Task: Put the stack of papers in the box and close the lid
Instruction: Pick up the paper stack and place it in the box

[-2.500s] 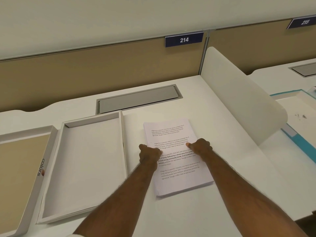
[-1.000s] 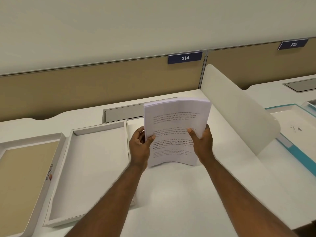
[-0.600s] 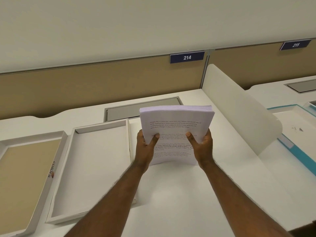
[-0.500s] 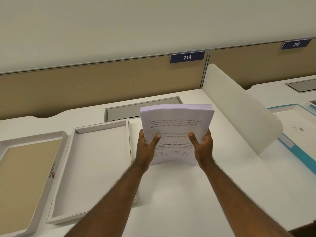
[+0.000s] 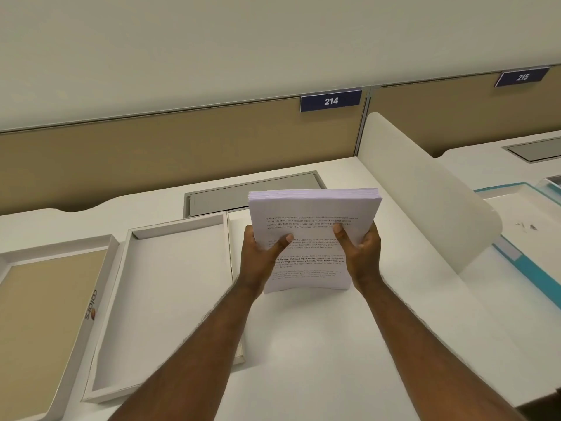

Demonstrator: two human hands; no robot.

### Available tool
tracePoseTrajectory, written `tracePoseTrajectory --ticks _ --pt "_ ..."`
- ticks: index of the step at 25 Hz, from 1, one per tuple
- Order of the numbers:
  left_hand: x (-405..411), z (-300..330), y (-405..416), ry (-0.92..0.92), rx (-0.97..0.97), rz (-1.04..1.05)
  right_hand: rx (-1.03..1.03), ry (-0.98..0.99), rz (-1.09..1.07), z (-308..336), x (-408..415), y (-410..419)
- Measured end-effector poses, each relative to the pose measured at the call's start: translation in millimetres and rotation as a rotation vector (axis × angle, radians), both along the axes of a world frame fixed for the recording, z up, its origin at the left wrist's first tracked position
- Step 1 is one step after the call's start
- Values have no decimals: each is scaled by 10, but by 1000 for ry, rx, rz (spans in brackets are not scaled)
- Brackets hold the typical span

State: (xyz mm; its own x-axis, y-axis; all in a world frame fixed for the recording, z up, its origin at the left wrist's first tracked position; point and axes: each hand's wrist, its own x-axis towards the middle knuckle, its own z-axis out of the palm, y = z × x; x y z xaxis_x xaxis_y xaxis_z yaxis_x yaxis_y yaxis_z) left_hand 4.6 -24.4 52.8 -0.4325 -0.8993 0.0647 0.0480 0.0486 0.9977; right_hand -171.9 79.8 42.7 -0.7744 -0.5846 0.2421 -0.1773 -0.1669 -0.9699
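Observation:
A thick stack of printed papers [image 5: 312,214] stands upright on its lower edge on the white desk, text facing me. My left hand [image 5: 261,256] grips its left side and my right hand [image 5: 361,253] grips its right side, thumbs on the front page. To the left lies the shallow white box [image 5: 170,299], open and with nothing inside. Further left the lid [image 5: 42,314] rests upside down, tan inside, with a printed word on its white rim.
A grey cable hatch [image 5: 252,192] sits in the desk behind the box. A curved white divider [image 5: 425,189] stands to the right, with a teal-edged tray [image 5: 522,262] beyond it. A tan partition [image 5: 151,159] with a "214" sign closes the back.
The stack went from lying flat on the desk to being held upright by both hands. In the last half second it has barely moved.

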Motion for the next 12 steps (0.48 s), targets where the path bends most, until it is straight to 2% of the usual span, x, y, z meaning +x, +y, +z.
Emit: tracePoseTrajectory --ticks 6,12 --pt "-29 17 -26 9 11 -26 34 11 10 4 -4 -38" --pt "7 -84 -51 -64 -36 -52 135 -2 9 -103 -57 -35"
